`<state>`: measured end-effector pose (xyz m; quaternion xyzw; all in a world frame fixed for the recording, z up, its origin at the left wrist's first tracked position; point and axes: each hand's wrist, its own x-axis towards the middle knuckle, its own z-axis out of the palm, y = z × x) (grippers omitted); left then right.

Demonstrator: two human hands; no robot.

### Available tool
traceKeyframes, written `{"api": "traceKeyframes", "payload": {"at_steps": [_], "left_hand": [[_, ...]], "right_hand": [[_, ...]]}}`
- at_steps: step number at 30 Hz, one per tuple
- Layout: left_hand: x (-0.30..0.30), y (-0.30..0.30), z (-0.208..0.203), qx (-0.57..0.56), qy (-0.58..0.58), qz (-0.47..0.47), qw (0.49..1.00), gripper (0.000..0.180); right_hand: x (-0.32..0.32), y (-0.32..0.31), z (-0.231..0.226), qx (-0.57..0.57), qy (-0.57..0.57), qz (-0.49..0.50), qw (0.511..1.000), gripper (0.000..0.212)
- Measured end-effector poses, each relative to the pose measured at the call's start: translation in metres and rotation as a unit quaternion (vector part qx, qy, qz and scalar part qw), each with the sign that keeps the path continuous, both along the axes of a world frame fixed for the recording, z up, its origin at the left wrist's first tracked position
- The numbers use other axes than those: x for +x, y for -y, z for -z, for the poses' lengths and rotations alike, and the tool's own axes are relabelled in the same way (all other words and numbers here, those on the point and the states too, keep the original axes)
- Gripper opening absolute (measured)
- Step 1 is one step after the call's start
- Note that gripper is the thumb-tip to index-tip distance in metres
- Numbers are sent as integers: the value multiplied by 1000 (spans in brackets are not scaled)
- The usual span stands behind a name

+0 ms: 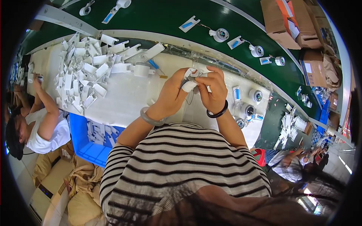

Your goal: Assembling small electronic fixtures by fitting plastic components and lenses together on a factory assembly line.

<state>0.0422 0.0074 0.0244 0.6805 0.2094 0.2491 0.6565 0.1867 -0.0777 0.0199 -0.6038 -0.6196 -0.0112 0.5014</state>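
Above the white bench top point(128, 101), my two hands meet on a small white plastic part point(189, 85) with a thin wire trailing below it. My left hand point(174, 90) wraps round the part from the left. From the right, the thumb and fingers of my right hand point(213, 88) pinch at its upper side. Fingers cover much of the part, so its exact kind is hidden. A screwdriver with a blue handle point(153, 64) lies beyond my left hand. Beside it stands a round white housing point(141, 69).
Left lies a big heap of white plastic brackets point(81, 67); below it, a blue crate point(90, 150) holds more. Round white units with dark faces point(249, 110) sit right. Similar units point(221, 35) ride the green conveyor point(166, 19). Cardboard boxes point(290, 26) stand far right. A person point(45, 128) works at left.
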Motion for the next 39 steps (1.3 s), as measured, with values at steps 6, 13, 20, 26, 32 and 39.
{"api": "traceKeyframes", "payload": {"at_steps": [6, 13, 20, 26, 32, 39], "left_hand": [[1, -2, -2, 19, -32, -13, 999, 23], [-1, -6, 3, -80, -3, 10, 997, 22], [3, -1, -4, -93, 37, 44, 994, 21], [-7, -1, 10, -151, 34, 45, 987, 24], [-13, -1, 16, -226, 48, 10, 973, 22], [-13, 4, 15, -206, 60, 65, 975, 17]], "right_hand": [[-10, -1, 0, 5, -2, 32, 999, 22], [-13, 2, 20, -30, -77, 23, 996, 25], [8, 8, 40, -156, -745, -253, 597, 51], [12, 1, 22, -117, -507, -47, 853, 51], [10, 2, 17, -159, -311, -46, 936, 59], [14, -9, 58, -305, -649, -377, 587, 58]]}}
